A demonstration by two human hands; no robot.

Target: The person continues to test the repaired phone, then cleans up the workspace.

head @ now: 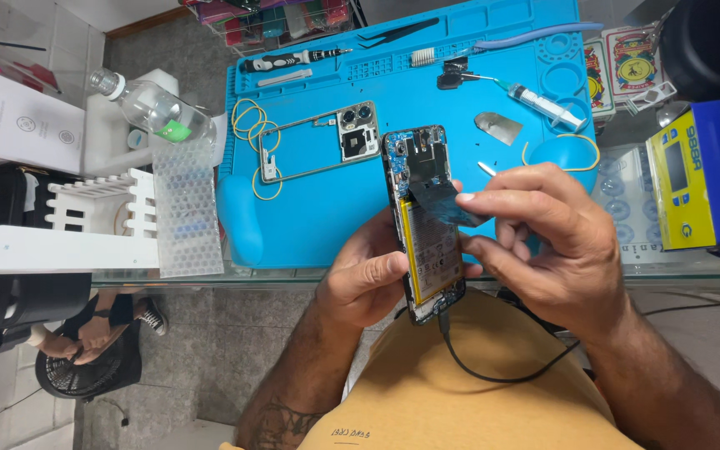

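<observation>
At the far left, a clear plastic bottle [153, 109] is seen lying on its side beside a white rack [93, 218]. On the blue work mat [327, 221], yellow rubber bands [248, 119] and a detached phone frame [318, 146] with its camera block are laid out, with a screwdriver [293, 59] along the far edge. Nearer, the opened phone [425, 223] is cradled in the left hand [367, 279], fingers curled round its left edge and back; its long axis runs from far to near, the yellow battery facing up, and a black cable [493, 367] is plugged into its near end. Just right of it, a dark film [447, 208] over the phone's middle is pinched between thumb and fingers of the right hand [547, 242]. Further right, a syringe [543, 104] and a blue-and-yellow device [706, 175] are placed.
</observation>
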